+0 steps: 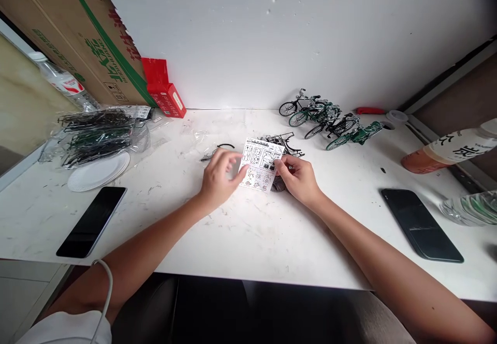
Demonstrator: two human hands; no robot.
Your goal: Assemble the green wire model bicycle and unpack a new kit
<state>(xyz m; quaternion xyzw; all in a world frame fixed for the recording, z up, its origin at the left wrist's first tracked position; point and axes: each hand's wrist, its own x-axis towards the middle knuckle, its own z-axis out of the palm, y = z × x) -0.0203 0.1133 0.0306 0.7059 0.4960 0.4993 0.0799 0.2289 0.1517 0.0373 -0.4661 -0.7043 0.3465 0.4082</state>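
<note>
A small printed instruction sheet [261, 164] lies tilted at the middle of the white table [248, 235]. My left hand [219, 177] pinches its left edge with curled fingers. My right hand [298, 177] grips its right edge, fingers closed. Under and behind the sheet sit black model bicycle parts [285, 142], partly hidden by the paper. A thin black curved part [225, 146] lies just behind my left hand.
Several finished model bicycles [326, 119] stand at the back right. Black phones lie at the left [92, 221] and right [421, 223]. A paper plate [97, 170], bagged parts [97, 134], a cardboard box [77, 33], a red box [166, 98] and bottles [450, 150] ring the table.
</note>
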